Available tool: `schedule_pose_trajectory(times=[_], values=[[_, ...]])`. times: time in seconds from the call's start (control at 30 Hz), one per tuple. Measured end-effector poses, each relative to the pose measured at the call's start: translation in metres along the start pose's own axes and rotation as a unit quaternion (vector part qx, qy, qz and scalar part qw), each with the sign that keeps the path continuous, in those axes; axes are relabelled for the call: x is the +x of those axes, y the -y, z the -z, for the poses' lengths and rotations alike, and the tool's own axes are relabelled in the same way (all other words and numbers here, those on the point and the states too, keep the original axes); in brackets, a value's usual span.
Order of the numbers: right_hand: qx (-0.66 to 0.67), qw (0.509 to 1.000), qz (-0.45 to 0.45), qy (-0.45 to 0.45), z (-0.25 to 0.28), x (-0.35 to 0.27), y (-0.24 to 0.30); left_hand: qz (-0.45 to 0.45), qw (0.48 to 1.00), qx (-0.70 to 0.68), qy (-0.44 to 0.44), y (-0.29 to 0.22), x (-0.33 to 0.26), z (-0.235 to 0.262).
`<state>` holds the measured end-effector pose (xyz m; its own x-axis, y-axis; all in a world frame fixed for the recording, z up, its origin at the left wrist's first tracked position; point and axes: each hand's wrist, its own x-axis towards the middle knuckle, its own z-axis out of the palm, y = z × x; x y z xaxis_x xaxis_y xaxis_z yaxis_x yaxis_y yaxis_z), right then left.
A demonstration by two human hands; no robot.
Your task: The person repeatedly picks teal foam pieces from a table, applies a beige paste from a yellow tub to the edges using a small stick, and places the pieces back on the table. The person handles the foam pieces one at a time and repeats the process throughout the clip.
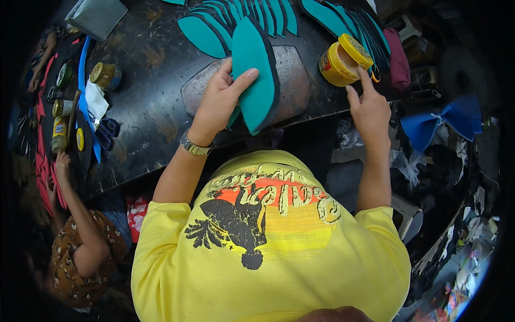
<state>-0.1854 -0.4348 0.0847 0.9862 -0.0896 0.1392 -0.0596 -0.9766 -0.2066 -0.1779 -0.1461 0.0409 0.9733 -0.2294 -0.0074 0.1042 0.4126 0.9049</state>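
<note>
My left hand (228, 91) grips a leaf-shaped teal foam piece (255, 53) with a black edge, thumb across its face and fingers behind it. Part of another teal layer shows below the hand. At the right, a yellow tub (333, 67) stands with its yellow lid (355, 50) tilted over the opening and tan paste inside. My right hand (370, 107) points its index finger at the tub's rim, thumb held apart; whether the fingertip touches the paste is unclear. A worn slab (292, 78) lies on the table under the foam piece.
More teal pieces (206, 35) fan out along the back, with another stack (335, 21) behind the tub. Jars (104, 75), scissors (107, 131) and a blue strip (83, 70) lie at the left. Another person's arm (80, 206) reaches in there. The dark table's (145, 123) front edge runs before me.
</note>
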Motion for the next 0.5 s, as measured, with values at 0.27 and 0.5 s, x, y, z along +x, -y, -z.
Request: schedule_pose_trajectory(times=[0.27, 0.5], values=[[0.015, 0.989, 0.137, 0.044, 0.017, -0.029, 0.010, 0.136, 0.986, -0.075, 0.068, 0.018, -0.003, -0.021], [0.459, 0.861, 0.216, 0.030, 0.002, -0.035, 0.031, 0.138, 0.982, -0.112, 0.067, 0.019, -0.011, -0.035]])
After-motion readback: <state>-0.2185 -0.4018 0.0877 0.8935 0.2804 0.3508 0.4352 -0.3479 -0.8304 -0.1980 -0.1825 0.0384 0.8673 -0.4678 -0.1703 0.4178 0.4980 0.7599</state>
